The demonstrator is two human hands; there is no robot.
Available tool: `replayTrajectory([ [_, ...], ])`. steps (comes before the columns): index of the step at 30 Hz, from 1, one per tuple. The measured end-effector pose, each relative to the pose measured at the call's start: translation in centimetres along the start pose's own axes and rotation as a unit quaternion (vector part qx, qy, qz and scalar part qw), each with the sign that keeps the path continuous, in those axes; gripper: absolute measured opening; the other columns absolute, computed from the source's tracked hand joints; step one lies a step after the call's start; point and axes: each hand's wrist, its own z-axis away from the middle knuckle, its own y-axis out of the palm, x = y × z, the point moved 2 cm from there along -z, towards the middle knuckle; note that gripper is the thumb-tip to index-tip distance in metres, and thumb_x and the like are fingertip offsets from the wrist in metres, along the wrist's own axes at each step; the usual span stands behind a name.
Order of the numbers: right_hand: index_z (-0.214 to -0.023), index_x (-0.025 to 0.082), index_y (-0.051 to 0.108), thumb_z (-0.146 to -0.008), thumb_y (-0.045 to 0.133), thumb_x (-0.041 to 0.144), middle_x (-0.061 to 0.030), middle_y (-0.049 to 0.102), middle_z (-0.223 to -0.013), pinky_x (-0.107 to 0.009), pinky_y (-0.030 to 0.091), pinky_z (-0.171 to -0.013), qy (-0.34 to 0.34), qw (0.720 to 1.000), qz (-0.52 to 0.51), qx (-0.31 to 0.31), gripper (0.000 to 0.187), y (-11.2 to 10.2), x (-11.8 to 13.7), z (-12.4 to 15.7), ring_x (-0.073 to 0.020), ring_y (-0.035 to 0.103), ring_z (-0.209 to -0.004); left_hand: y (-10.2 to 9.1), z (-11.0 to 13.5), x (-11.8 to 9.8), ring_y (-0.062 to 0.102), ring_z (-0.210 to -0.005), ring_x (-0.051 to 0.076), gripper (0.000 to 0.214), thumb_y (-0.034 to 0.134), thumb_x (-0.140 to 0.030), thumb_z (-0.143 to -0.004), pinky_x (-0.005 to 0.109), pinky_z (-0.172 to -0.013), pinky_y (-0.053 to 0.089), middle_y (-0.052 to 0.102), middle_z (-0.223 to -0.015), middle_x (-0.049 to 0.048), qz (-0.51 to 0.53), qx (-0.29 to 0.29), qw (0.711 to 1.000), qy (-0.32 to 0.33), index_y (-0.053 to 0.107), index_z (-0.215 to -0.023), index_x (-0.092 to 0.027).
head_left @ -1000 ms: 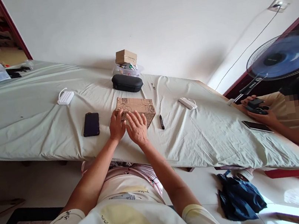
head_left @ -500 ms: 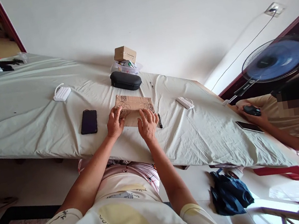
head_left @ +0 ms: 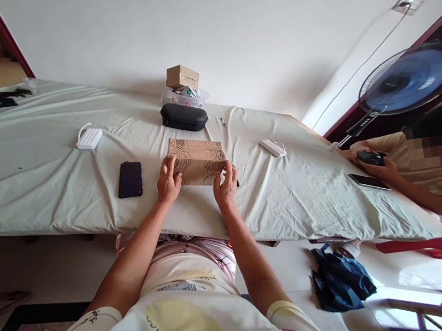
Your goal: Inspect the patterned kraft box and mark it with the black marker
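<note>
Directly on the wearer's side of the black case (head_left: 184,116), a cardboard box (head_left: 197,160) sits on the cloth-covered table (head_left: 161,207), apart from the case and marked with dark scribbles on its top and front faces. From where I stand, both hands are engaged with it. The left hand (head_left: 168,181) grasps the left end, fingers over the upper edge and thumb against the front face. The right hand (head_left: 225,187) grasps the opposite end at the front corner, fingers bent around it. How firmly either presses cannot be told.

Assessment of handling: the walls look to be stiff board, dry and matt, so slipping seems unlikely. The weight is probably modest, though the contents are hidden and could alter that. The broad faces may dent under a hard squeeze; the corners and end walls should bear pressure better. Recommended hold: both ends at once, palms flat to the short sides, as the hands nearly have it.

Surroundings, taken from the case: a phone (head_left: 129,179) lies to its left and nearer the wearer; a white device with a loop (head_left: 90,139) lies farther left; a slim pen (head_left: 223,122) lies just to its right; a plastic tub (head_left: 195,102) stands immediately behind it.
</note>
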Motion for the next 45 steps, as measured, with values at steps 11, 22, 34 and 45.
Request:
replayTrajectory([
  [11,-0.105,0.018,0.060,-0.083,0.054,0.025,-0.0131,0.069,-0.097,-0.044,0.054,-0.089,0.115,0.984,0.021,0.137,0.024,1.5,-2.6,1.4,-0.0269,0.062,-0.091,0.0,-0.1,0.2,0.036,-0.159,0.028,0.074,0.052,-0.046,-0.103,0.045,-0.131,0.032,0.037,-0.170,0.0160,0.011,-0.014,1.000,0.008,0.025,-0.167,-0.021],
  [22,-0.103,0.022,0.068,-0.103,0.054,0.042,-0.0045,0.075,-0.087,-0.027,0.055,-0.073,-0.112,0.949,-0.074,0.286,0.024,1.3,3.1,2.6,-0.0168,0.069,-0.075,0.2,0.4,0.6,0.026,-0.161,0.040,0.088,0.047,-0.075,-0.096,0.059,-0.129,0.026,0.025,-0.172,0.0227,0.003,-0.005,0.998,-0.064,0.037,-0.162,-0.018],
  [34,-0.151,0.023,0.055,-0.108,0.049,0.039,-0.0129,0.060,-0.153,-0.046,0.040,-0.122,-0.258,0.959,0.068,0.096,0.047,0.0,6.2,0.6,-0.0276,0.049,-0.149,1.1,0.4,-1.4,0.028,-0.161,0.036,0.066,0.051,-0.065,-0.100,0.053,-0.127,0.032,0.022,-0.176,0.0150,-0.013,-0.021,0.991,0.135,0.051,-0.155,-0.027],
  [45,-0.161,0.026,0.042,-0.110,0.040,0.036,-0.0153,0.055,-0.156,-0.053,0.049,-0.117,-0.136,0.988,0.026,0.061,0.053,1.1,2.0,-1.2,-0.0292,0.053,-0.145,0.7,0.4,-1.6,0.040,-0.156,0.034,0.057,0.059,-0.050,-0.101,0.049,-0.123,0.042,0.035,-0.169,0.0216,-0.042,-0.026,0.992,0.114,0.053,-0.149,-0.020],
])
